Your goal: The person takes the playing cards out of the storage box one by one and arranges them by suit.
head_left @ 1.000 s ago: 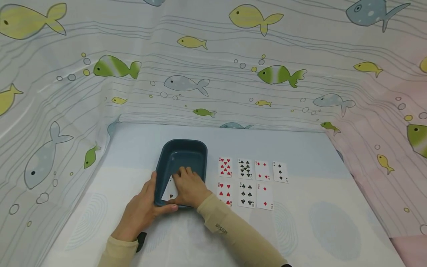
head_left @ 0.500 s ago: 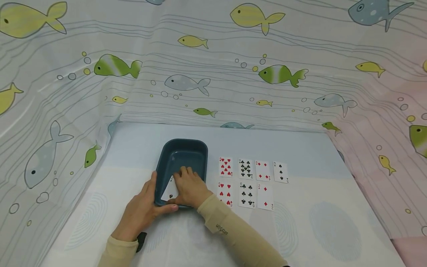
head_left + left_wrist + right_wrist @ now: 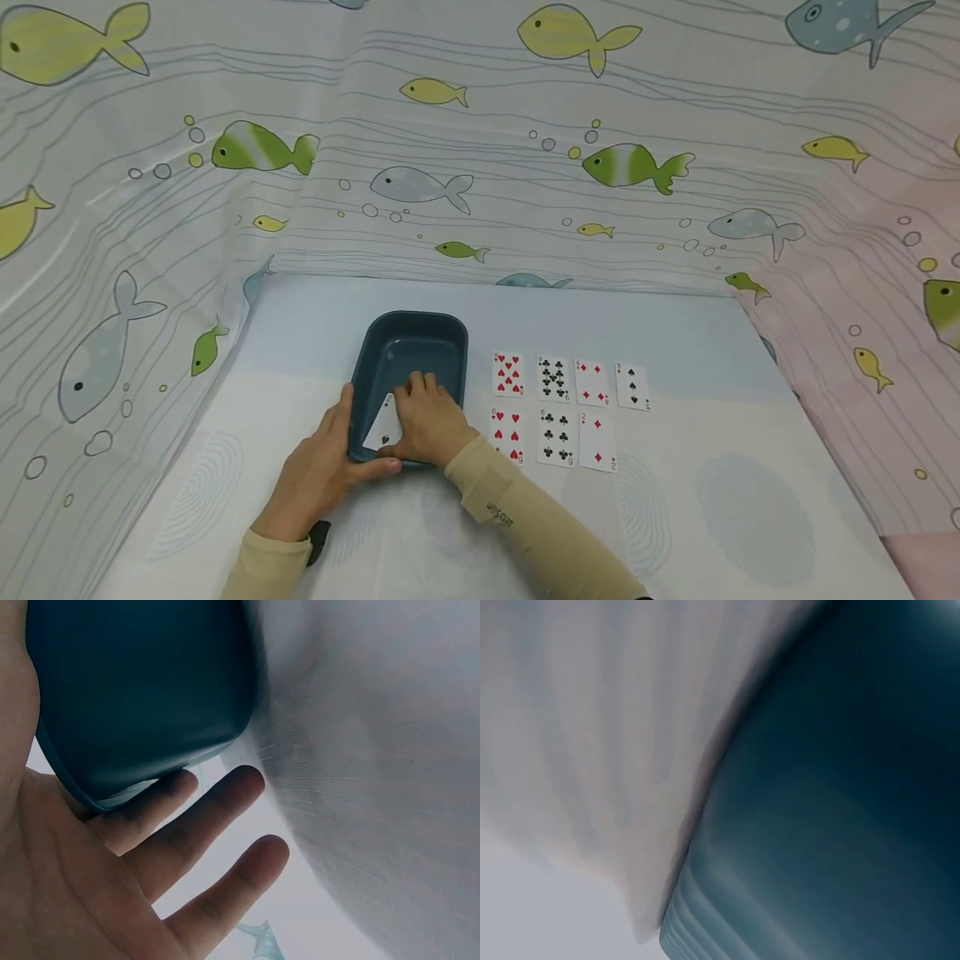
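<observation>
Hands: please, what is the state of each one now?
Left hand: open, resting against the tray.
Right hand: holding a card in the tray.

card (image 3: 386,427) in tray (image 3: 411,343), card rows (image 3: 558,400) right of tray

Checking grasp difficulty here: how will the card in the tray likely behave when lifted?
The card looks thin and flat, so probably light and bendy. It lies in the tray under the right hand, likely hard to pinch off the smooth floor. Left hand steadies the tray, suggesting it slides.
</observation>
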Tool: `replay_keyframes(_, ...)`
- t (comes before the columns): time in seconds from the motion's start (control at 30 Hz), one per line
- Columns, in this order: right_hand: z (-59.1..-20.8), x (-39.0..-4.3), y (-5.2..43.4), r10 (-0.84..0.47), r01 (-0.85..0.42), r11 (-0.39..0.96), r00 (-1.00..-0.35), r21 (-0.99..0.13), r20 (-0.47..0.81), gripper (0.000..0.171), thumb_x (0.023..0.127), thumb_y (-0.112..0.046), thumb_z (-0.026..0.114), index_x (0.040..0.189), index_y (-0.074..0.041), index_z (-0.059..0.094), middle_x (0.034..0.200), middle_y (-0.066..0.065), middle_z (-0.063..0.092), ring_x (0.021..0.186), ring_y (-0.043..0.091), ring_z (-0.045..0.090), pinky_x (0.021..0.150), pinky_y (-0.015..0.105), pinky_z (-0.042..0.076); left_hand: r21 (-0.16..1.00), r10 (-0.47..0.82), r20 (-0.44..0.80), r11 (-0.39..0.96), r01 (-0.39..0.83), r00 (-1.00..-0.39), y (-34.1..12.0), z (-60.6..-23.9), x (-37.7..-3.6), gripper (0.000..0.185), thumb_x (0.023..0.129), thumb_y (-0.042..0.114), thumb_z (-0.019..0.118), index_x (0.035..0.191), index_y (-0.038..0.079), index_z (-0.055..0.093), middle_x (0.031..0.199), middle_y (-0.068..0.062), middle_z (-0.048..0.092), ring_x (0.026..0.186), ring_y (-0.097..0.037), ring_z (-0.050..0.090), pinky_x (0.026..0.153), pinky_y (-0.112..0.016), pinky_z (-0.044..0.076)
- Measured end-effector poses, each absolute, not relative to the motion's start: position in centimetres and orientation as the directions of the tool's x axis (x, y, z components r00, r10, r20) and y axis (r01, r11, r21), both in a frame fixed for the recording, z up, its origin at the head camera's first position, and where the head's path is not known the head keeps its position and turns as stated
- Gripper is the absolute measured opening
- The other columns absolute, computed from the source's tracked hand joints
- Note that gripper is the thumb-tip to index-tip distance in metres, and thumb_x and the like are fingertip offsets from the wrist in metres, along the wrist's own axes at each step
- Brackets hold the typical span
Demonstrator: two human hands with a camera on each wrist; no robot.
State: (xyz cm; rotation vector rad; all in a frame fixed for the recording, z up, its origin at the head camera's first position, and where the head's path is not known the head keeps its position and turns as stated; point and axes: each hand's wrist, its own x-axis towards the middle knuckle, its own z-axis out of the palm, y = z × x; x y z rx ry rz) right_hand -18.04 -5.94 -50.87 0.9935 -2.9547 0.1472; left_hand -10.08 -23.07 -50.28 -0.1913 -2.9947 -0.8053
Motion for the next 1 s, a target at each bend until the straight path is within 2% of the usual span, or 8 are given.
replay_keyframes(0.27, -50.92, -18.02, -5.91, -0.613, -0.616, 0.786, -0.788, -0.049, 0.058, 0.082, 0.072, -0.07, 0.079, 0.128, -0.012, 0.063, 0.116, 0.006, 0.054, 0.101, 0.019, 0.05, 0.087, 0.031, 0.051, 0.497, 0.101, 0.076, 0.859, 0.125, -0.992, -23.12, -50.35, -10.18, 0.13, 0.076, 0.071, 0.075, 0.161, -0.001, 0.009, 0.152, -0.032, 0.038, 0.113, -0.049, 0.061, 0.085, -0.061, 0.051)
replay_keyframes(0.63, -50.77, -18.04, -5.95, -0.613, -0.614, 0.787, -0.789, -0.061, 0.039, 0.082, 0.074, -0.069, 0.078, 0.131, -0.012, 0.062, 0.116, 0.006, 0.054, 0.102, 0.02, 0.051, 0.089, 0.032, 0.051, 0.5, 0.104, 0.077, 0.857, 0.128, -0.992, -23.09, -50.29, -10.14, 0.13, 0.076, 0.071, 0.075, 0.161, -0.001, 0.007, 0.153, -0.032, 0.037, 0.115, -0.05, 0.06, 0.086, -0.062, 0.051)
replay_keyframes(1.0, -50.94, -18.2, -5.78, -0.628, -0.639, 0.762, -0.769, -0.106, 0.121, 0.083, 0.074, -0.066, 0.079, 0.135, -0.014, 0.057, 0.116, 0.005, 0.052, 0.098, 0.017, 0.047, 0.085, 0.027, 0.051, 0.494, 0.112, 0.08, 0.859, 0.137, -0.99, -23.1, -50.25, -10.12, 0.13, 0.077, 0.069, 0.075, 0.161, -0.002, 0.007, 0.152, -0.032, 0.037, 0.11, -0.05, 0.062, 0.084, -0.061, 0.051)
